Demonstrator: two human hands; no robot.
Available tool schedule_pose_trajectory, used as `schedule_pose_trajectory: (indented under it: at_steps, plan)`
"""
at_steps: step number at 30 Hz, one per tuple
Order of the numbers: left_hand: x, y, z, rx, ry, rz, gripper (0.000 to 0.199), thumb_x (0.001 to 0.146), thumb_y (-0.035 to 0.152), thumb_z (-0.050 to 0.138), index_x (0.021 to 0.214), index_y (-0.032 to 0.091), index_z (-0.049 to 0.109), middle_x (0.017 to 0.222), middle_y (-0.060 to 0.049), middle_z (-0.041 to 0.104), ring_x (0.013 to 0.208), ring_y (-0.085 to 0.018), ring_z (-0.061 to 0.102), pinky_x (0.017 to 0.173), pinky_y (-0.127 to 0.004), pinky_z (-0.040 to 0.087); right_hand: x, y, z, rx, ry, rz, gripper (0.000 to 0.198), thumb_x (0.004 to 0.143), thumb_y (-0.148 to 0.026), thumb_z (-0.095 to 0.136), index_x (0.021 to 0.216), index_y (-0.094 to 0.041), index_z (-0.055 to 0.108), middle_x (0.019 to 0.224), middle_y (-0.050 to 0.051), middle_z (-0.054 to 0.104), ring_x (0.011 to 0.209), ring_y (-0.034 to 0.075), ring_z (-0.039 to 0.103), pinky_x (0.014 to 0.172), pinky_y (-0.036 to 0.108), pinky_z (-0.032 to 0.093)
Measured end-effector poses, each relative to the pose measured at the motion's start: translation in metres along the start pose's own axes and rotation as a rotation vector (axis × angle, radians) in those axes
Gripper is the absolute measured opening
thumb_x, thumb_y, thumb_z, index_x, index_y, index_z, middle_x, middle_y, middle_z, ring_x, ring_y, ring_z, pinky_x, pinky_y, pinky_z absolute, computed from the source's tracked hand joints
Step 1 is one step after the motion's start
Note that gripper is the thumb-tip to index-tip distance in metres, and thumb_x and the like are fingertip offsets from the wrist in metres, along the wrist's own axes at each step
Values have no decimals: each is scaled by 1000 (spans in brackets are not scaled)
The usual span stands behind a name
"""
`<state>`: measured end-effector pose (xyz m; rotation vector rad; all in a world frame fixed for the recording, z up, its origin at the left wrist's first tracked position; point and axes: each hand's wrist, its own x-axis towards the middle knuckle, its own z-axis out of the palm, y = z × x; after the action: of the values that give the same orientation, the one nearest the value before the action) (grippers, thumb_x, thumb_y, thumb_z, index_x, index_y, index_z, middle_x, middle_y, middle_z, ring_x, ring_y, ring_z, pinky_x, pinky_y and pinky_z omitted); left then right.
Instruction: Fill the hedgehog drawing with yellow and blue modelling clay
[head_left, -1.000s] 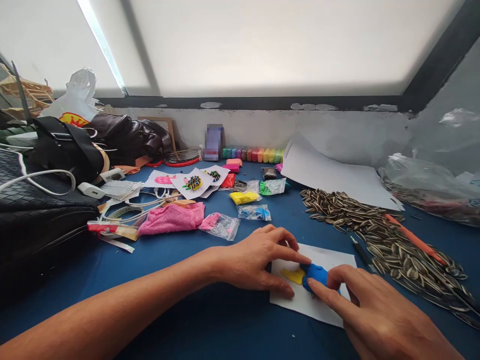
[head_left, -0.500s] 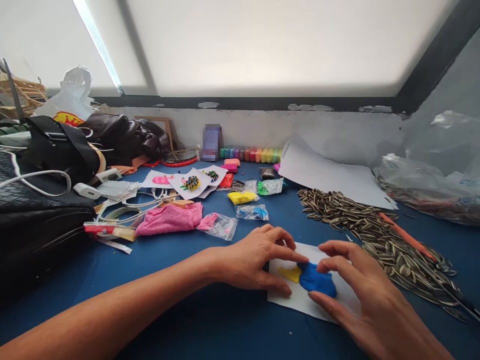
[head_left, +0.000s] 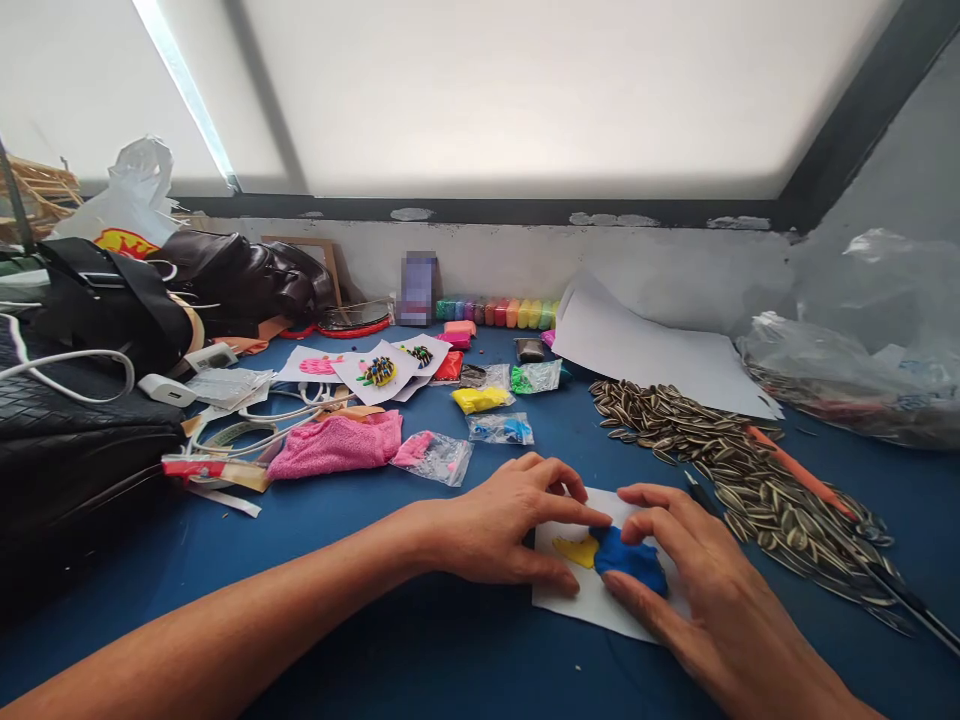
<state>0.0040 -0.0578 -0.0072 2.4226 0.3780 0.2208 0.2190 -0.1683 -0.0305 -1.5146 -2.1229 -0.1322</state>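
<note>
On a small white paper sheet (head_left: 559, 597) lies a flattened piece of blue modelling clay (head_left: 630, 562). A smaller piece of yellow clay (head_left: 576, 551) adjoins its left side. My left hand (head_left: 517, 520) rests over the paper's left part, fingers spread, the index fingertip at the blue clay's upper edge and the thumb near the yellow piece. From the right, my right hand (head_left: 697, 570) arches over the blue clay with thumb and fingers apart. Its thumb is at the clay's lower left edge, and its fingertips are by the upper edge. Neither hand grips anything.
Sunflower seeds (head_left: 750, 480) are heaped on the right, with an orange tool (head_left: 802, 470) across them. Clay packets, including a yellow one (head_left: 482, 399), lie ahead. A pink cloth (head_left: 337, 447), white cables and a black bag (head_left: 82, 440) occupy the left. Paper sheets (head_left: 652, 350) lie behind.
My right hand has shifted slightly left, its thumb and fingers lying farther across the blue clay. My left hand stays almost in place. The whole view has shifted slightly.
</note>
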Motion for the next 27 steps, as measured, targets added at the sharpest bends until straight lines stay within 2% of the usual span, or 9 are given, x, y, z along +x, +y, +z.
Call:
schedule_pose_trajectory:
  at_steps: [4,10,16,21,27]
  plan:
    - [0,1,-1,5,-6,-3,54,89,48,65,138,28,55,130,-9,51,120,-25,45,108,-41,34,0,2,-1,-22,31,-17,16,90,-40,59,94,-25,56,116,11,63,104,27,65,81,42,55]
    - [-1,2,-2,4,-15,-10,53,88,47,65,138,29,55,131,-9,51,120,-27,45,108,-43,35,4,0,-1,-41,2,-10,16,89,-39,59,94,-24,58,115,12,65,103,27,67,79,41,56]
    - [-1,1,-2,3,-21,-7,56,88,47,66,140,32,53,131,-9,50,118,-27,45,107,-44,35,5,15,-12,-75,-20,60,38,82,-55,64,101,-23,59,122,14,63,112,32,63,82,47,56]
    - [-1,2,-2,9,-26,-17,59,86,44,69,140,29,52,132,-9,50,119,-27,45,107,-43,35,3,21,-10,-93,-70,65,39,78,-53,68,101,-23,62,129,15,60,118,34,60,87,50,53]
    - [-1,4,-3,20,-47,-27,60,87,44,69,141,26,52,132,-10,49,120,-26,44,109,-42,34,2,20,-7,-63,-133,118,35,79,-50,67,101,-23,61,130,15,60,122,34,57,91,52,51]
